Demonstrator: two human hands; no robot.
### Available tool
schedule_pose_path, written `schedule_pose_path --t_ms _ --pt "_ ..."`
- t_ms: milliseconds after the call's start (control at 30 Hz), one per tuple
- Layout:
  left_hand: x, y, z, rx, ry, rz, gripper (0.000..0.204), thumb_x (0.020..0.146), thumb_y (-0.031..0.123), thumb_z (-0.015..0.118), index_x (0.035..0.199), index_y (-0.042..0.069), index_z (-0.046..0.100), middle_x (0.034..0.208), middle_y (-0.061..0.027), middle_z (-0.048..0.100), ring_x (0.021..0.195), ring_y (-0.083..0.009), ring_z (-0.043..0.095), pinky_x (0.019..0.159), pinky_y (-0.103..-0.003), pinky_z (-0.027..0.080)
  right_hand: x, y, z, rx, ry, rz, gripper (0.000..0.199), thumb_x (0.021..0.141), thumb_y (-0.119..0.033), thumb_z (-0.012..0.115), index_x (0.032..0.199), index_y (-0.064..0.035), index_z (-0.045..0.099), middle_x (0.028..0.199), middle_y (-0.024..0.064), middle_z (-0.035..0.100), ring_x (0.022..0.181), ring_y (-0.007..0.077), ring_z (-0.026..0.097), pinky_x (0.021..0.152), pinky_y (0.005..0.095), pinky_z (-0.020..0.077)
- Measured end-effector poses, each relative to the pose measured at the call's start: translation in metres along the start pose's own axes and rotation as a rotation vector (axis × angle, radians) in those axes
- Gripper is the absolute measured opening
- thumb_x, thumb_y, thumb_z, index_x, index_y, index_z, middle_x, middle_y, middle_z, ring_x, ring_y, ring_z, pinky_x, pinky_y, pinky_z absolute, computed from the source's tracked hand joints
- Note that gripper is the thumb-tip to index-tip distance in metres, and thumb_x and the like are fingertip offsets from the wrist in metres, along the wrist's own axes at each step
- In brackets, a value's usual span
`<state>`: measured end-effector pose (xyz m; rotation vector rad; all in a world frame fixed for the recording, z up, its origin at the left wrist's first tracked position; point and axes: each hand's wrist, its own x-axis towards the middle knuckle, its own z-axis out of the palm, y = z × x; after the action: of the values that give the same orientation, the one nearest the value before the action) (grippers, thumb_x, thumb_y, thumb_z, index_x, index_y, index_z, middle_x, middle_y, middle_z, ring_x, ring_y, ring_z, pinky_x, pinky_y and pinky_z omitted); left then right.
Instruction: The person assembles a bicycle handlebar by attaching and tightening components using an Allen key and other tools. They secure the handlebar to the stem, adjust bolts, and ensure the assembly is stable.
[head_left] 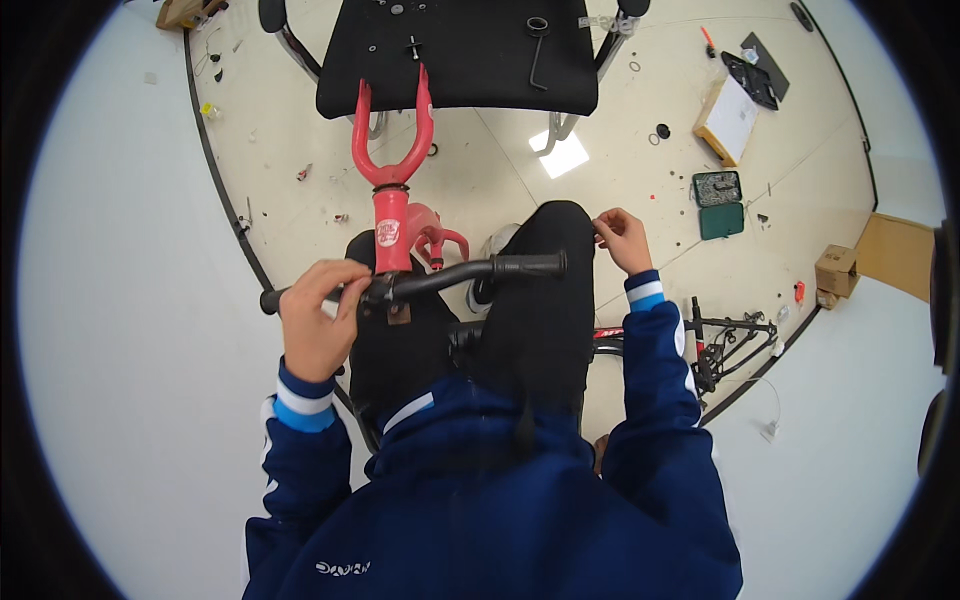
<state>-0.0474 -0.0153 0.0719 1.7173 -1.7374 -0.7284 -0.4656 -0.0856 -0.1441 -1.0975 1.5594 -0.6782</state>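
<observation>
Across my thighs lies a black bicycle handlebar point(440, 280) with a ribbed grip at its right end. My left hand point(322, 305) is closed on its left part, thumb and fingertips beside the middle clamp. Joined to the bar is a red bicycle fork with its head tube point(391, 225), the two prongs pointing away toward a black chair seat point(460, 60). More red frame tubing point(430, 225) hangs beside the head tube. Beside my right knee, my right hand point(624, 242) has its fingertips pinched together; whatever they may hold is too small to make out.
A hex key point(537, 60), a ring and small bolts lie on the chair seat. Right on the floor are an open green case point(720, 205), a flat box point(727, 120) and a dark bicycle frame point(720, 345). Small parts are scattered about; a cardboard box point(836, 272) stands near the wall.
</observation>
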Motion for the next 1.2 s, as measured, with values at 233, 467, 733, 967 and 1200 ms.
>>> schedule_pose_path --t_ms 233,467,733,967,1200 --pt "0.001 -0.004 -0.007 -0.022 -0.070 -0.142 0.016 0.076 -0.011 0.073 0.089 -0.003 0.072 0.090 -0.0138 0.072 0.079 -0.0256 0.069 0.074 -0.030 0.054 0.109 -0.040 0.024 -0.427 -0.306 -0.209 0.026 0.088 -0.025 0.070 0.094 0.0004 0.069 0.087 0.0149 0.072 0.079 0.0262 0.070 0.076 0.0361 0.0553" --pt "0.005 -0.010 -0.051 0.027 -0.062 -0.095 0.024 0.070 -0.006 0.079 0.093 -0.003 0.071 0.094 -0.0124 0.072 0.091 -0.0262 0.068 0.079 -0.033 0.053 0.118 -0.120 0.097 -0.615 -0.741 -0.325 0.025 0.090 -0.024 0.067 0.096 0.0004 0.067 0.084 0.0180 0.070 0.078 0.0324 0.068 0.074 0.0392 0.0540" --pt "-0.065 -0.292 -0.130 -0.186 0.237 -0.570 0.025 0.103 0.011 0.051 0.102 -0.005 0.070 0.099 -0.0098 0.072 0.090 -0.0166 0.066 0.083 -0.028 0.050 0.064 -0.102 -0.032 -0.822 -0.337 -0.068 0.017 0.092 -0.014 0.067 0.097 0.0015 0.065 0.086 0.0143 0.071 0.078 0.0233 0.069 0.071 0.0325 0.0530" --pt "0.004 -0.436 0.179 -0.145 -0.230 -0.319 0.015 0.088 0.015 0.069 0.099 0.005 0.073 0.100 -0.0112 0.069 0.095 -0.0276 0.066 0.084 -0.039 0.052 -0.131 -0.056 -0.205 -0.993 0.002 0.428 0.017 0.096 -0.012 0.055 0.087 -0.0009 0.065 0.069 0.0089 0.067 0.054 0.0156 0.063 0.046 0.0296 0.0492" --pt "0.041 -0.495 0.339 0.476 -0.436 0.020 0.019 0.090 0.018 0.059 0.107 0.015 0.068 0.128 -0.0093 0.058 0.120 -0.0263 0.054 0.097 -0.042 0.046 -0.289 -0.108 -0.158 -0.674 0.280 1.017 0.022 0.095 -0.015 0.064 0.103 0.0046 0.060 0.084 0.0199 0.072 0.070 0.0290 0.073 0.058 0.0386 0.0607"
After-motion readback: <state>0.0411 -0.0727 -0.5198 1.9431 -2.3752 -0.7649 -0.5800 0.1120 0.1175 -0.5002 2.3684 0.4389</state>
